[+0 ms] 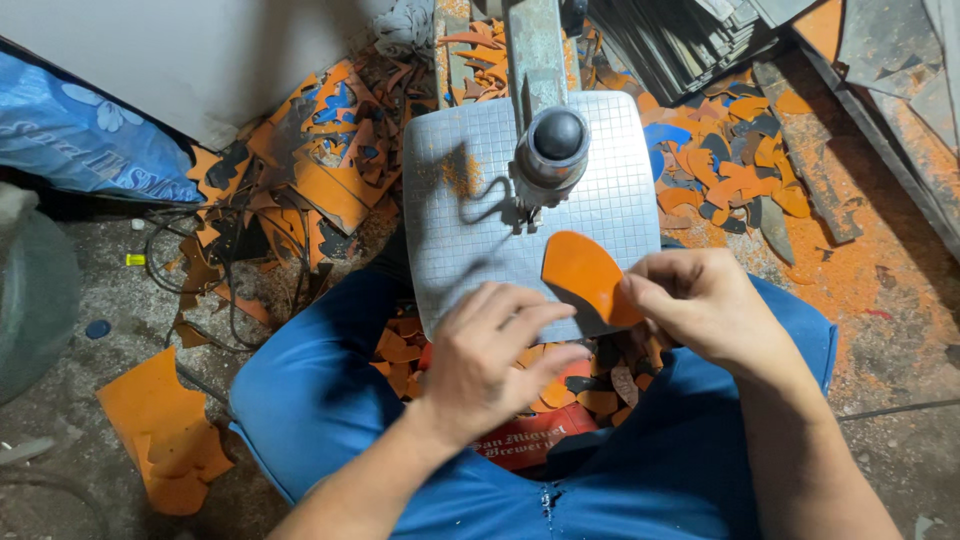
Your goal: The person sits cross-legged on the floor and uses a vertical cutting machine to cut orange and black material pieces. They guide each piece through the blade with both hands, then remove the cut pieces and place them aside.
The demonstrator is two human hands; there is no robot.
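Orange piece (583, 275): flat, rounded at its top, lying tilted on the near right part of the metal plate (470, 240); its lower right edge is pinched between thumb and fingers of the right hand (700, 305).

Right hand: fingers closed on the orange piece, wrist coming in from the lower right.

Left hand (490, 360): fingers held together and curled down over the near edge of the metal plate, fingertips just beside the orange piece; whether they touch it cannot be told. It holds nothing visible.

Metal plate: square, grey, with a grid pattern and a dusting of orange powder, set between the person's knees.

Machine head (550, 150): grey cylinder with a dark round knob on top, standing over the middle of the plate, just above the orange piece, on a metal arm (535, 50) running away from the person.

Blue trousers (330, 390): on both sides of the plate.

Offcuts (320, 170): orange, blue and dark scraps heaped on the floor left, right and under the plate.

Large orange scrap (165, 425): on the floor at lower left, well apart.

Blue bag (80, 135): at upper left.
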